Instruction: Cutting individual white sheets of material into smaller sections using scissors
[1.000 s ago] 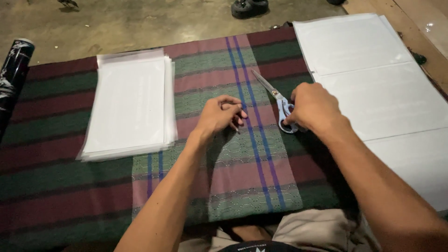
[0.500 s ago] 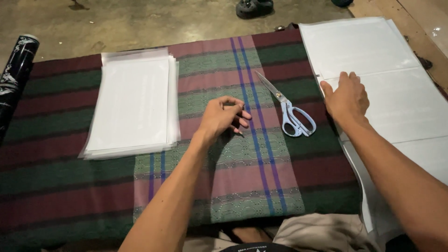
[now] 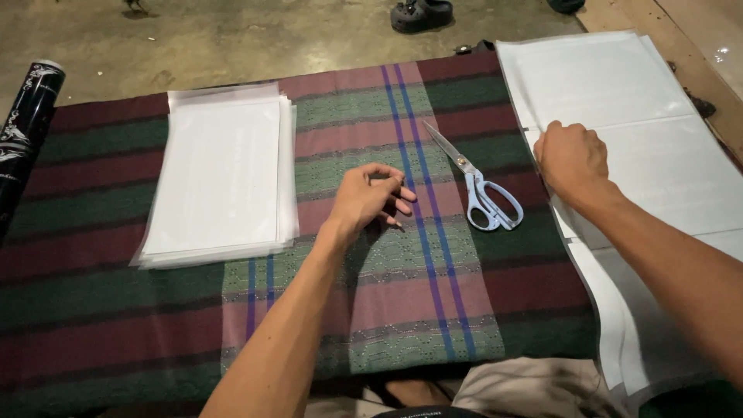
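Now scissors (image 3: 478,190) lie btwn loosely curled, empty left hand (image 3: 368,200) & right hand (image 3: 571,159) pinching large sheet (image 3: 619,101).

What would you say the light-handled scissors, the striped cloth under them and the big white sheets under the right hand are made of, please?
Light-handled scissors: bright grey blades that look like metal, with smooth pale-blue handle loops, probably plastic. Striped cloth: woven fabric, matt, with visible weave patterning in green, maroon and blue bands. Big white sheets: thin, slightly glossy, curling at the edge; paper or plastic film, I cannot tell which. The right hand rests on them.

Bare concrete floor (image 3: 255,35) beyond striped cloth (image 3: 364,310)
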